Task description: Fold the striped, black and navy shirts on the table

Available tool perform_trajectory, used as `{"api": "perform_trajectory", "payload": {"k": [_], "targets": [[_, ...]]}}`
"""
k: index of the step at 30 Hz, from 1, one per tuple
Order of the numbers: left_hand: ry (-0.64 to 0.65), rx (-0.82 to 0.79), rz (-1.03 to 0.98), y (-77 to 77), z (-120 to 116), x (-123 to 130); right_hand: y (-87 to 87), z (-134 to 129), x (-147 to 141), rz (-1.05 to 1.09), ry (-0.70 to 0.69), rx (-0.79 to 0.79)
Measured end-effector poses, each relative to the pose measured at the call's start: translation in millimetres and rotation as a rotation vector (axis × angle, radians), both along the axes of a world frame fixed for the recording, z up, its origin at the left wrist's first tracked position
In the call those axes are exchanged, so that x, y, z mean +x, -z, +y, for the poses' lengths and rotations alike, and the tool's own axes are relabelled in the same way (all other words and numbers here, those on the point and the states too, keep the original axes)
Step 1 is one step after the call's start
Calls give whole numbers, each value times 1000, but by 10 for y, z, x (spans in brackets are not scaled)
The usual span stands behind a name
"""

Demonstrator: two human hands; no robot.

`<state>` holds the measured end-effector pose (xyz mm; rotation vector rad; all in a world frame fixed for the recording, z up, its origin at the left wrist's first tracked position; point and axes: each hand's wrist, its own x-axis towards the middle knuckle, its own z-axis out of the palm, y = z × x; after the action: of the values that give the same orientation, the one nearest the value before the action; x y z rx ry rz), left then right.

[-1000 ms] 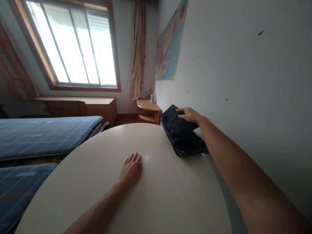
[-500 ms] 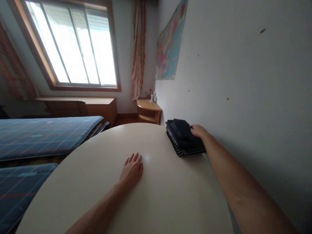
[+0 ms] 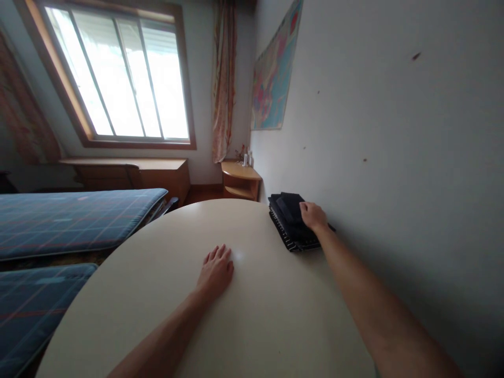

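My left hand (image 3: 217, 268) lies flat on the pale round table (image 3: 275, 315), palm down with its fingers spread. At the table's far right, beside the wall, sits a stack of folded dark fabric (image 3: 289, 223) with fine white stripes along its edges. A smaller folded black piece (image 3: 290, 205) lies on top. My right hand (image 3: 314, 216) rests on the right part of this stack. Its fingers are curled in, and whatever may be between them is hidden.
Blue plaid mattresses (image 3: 86, 218) lie left of the table. A wooden corner shelf (image 3: 240, 169) with small items stands beyond its far edge. The white wall (image 3: 386, 115) runs close along the right, with a map (image 3: 273, 79) on it. A desk (image 3: 161, 164) stands under the window.
My right hand has shifted left, from the fabric stack's right edge onto its top. My left hand stays flat in nearly the same place.
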<state>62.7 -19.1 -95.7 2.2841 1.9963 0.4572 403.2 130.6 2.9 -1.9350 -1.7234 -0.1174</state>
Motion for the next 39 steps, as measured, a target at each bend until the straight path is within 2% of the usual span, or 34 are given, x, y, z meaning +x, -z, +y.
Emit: {"api": "perform_trajectory", "payload": {"k": [2, 5, 8, 11, 13, 16, 22, 28, 32, 35, 37, 39], "targets": [[4, 1, -4, -7, 10, -14, -67, -93, -194, 16, -33, 140], [38, 6, 8, -27, 34, -60, -3, -331, -623, 33, -246, 270], [76, 15, 24, -32, 50, -114, 292, -673, -1072, 21, -434, 175], [70, 28, 15, -8, 41, -139, 658, -1011, -1365, -11, -521, -9], [71, 24, 8, 13, 26, -140, 828, -1168, -1440, -23, -564, -188], [84, 5, 10, 42, 19, -137, 915, -1266, -1430, -48, -597, -343], [84, 4, 27, 105, 66, -141, 863, -1230, -1379, -99, -597, -384], [90, -1, 8, 65, 49, -142, 898, -1230, -1384, -93, -594, -393], [94, 22, -31, 64, 43, -153, 925, -1209, -1372, -74, -614, -309], [124, 63, -118, 37, 6, -94, 863, -1147, -1306, -36, -634, -100], [199, 95, -237, -93, -88, 20, 766, -1097, -1200, -9, -596, 109], [351, 97, -401, -368, -257, 184, 651, -1054, -1036, -8, -496, 303]]}}
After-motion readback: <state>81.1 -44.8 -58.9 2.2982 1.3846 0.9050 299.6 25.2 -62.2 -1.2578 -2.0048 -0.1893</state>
